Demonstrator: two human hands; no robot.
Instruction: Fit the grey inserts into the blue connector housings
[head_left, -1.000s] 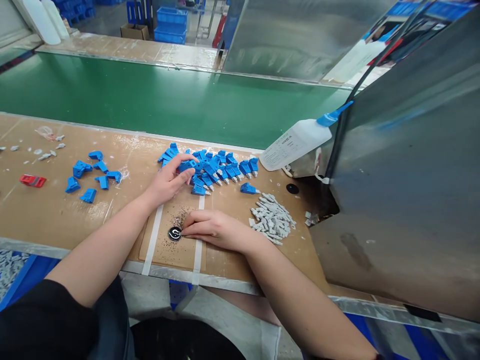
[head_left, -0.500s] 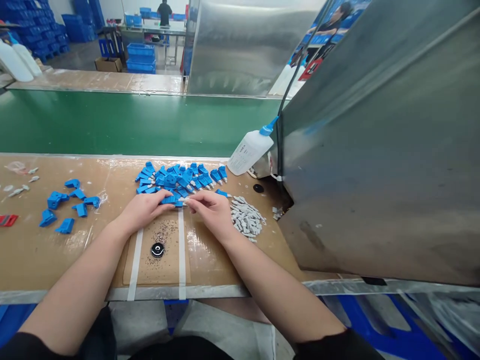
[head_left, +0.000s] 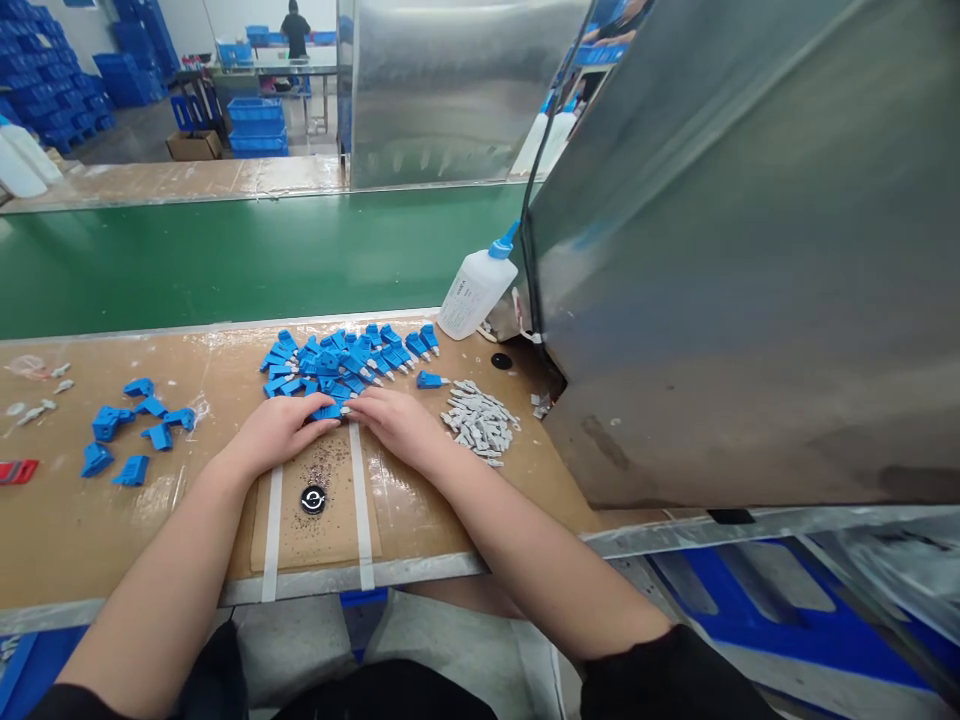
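My left hand (head_left: 289, 425) is closed around a small blue plastic part (head_left: 327, 411), thumb at the near side and fingers at the far side. On the part's right end, the fingertips of my right hand (head_left: 391, 422) press at a small pale tip piece, mostly hidden by the fingers. Just beyond both hands lies a heap of similar blue parts (head_left: 330, 355), several with pale tips sticking out. To the right of my right hand is a pile of small grey plastic pieces (head_left: 480, 418). One blue part with a pale tip (head_left: 430, 380) lies apart between heap and pile.
A white squeeze bottle (head_left: 474, 295) with a blue nozzle leans by the metal housing (head_left: 735, 300) on the right. Loose blue parts (head_left: 154, 408) and a red object (head_left: 16, 471) lie left. A round black piece (head_left: 313, 499) sits nearer me. Beyond runs a green belt (head_left: 225, 255).
My right hand has turned from a raised pinch to lying lower, fingers pushing against the blue part's end. My left hand still holds that part. The camera view has shifted slightly right.
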